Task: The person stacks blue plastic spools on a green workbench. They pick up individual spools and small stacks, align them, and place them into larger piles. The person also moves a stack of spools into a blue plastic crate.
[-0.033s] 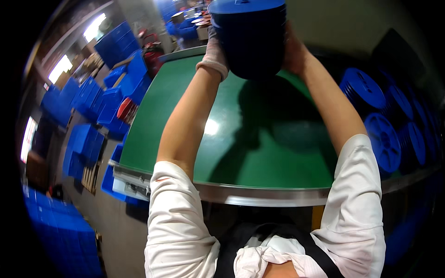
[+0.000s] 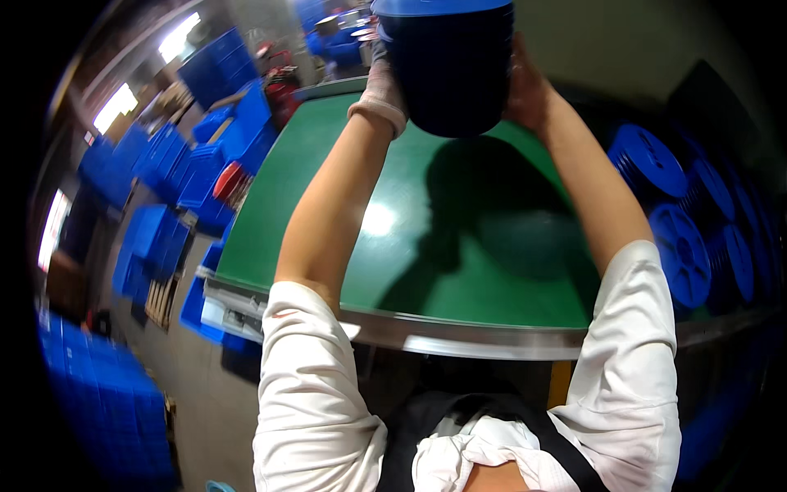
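Note:
A dark blue drum-shaped thing (image 2: 447,74) with a brighter blue, disc-like top is held up at the top of the view, above the far part of a green belt surface (image 2: 295,213). Its kind does not show clearly. My left hand (image 2: 382,92), in a pale glove, grips its left side. On the opposite side my right hand (image 2: 527,92) presses against it, dark in shadow and with most fingers hidden. Both arms are stretched forward. A dark shadow falls on the belt beneath the thing.
Blue reels (image 2: 680,254) with dark windings are piled on the right of the belt. A metal edge (image 2: 475,344) runs along the near side. Blue bins (image 2: 156,246) stand on the floor at left, with a stack of blue crates (image 2: 102,402) nearer.
The view has shifted slightly, so the background at left sits a little to the right. Both hands still hold the drum-shaped thing, now slightly higher and further right in view.

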The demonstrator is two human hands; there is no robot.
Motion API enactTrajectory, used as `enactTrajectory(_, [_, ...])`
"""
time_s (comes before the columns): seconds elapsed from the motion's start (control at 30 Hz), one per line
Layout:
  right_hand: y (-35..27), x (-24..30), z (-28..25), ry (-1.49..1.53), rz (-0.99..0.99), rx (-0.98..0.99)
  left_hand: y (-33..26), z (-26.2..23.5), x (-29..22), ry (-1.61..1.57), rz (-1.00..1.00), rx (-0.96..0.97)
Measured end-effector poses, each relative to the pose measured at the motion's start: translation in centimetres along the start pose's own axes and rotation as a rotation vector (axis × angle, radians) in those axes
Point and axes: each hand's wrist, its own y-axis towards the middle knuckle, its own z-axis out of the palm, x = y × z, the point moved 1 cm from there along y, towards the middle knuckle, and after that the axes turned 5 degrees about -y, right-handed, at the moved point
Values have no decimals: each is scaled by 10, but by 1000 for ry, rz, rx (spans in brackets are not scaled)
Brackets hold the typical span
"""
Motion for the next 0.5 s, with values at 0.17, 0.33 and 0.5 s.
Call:
enactTrajectory(0.17, [38, -21, 31, 65, 196, 420, -89, 25, -90, -155, 91, -113])
enactTrajectory(0.33, [-19, -24, 232, -162, 336, 145, -258, 56, -172, 79, 238, -243])
enactTrajectory(0.5, [-20, -91, 366, 56, 420, 598, -437, 104, -242, 201, 396, -572])
